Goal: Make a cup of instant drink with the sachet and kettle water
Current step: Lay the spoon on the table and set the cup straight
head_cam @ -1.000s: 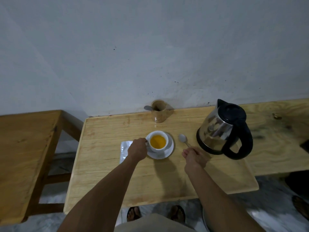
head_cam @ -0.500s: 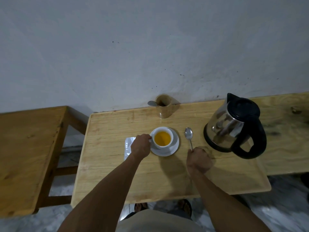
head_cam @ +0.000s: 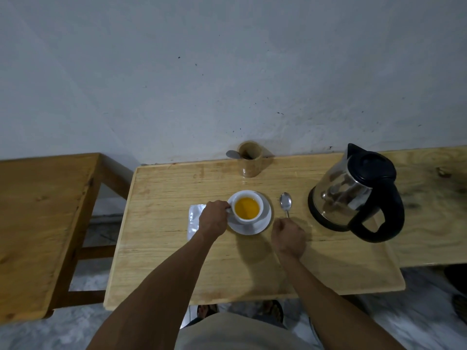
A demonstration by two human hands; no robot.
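1. Our left hand [head_cam: 213, 218] is curled against the left side of the white cup [head_cam: 247, 205], fingers closed at its handle; the handle itself is hidden behind them.
2. The cup sits on its saucer [head_cam: 262, 223] near the middle of the wooden table [head_cam: 177, 261], already filled with orange drink. The silvery sachet [head_cam: 194, 219] lies flat just left of it, partly under our left hand.
3. Our right hand [head_cam: 289, 236] is closed in a loose fist on the handle end of the spoon [head_cam: 285, 202], which rests on the table between saucer and kettle [head_cam: 353, 190].
4. The spoon's long axis runs away from us, bowl at the far end, handle pointing back into our right hand.
5. We judge the drink is mixed and the spoon is being set down; the right hand is the nearer one to it, the cup lying just to its left.
6. Lifting the cup falls to our left hand, which must keep it level.
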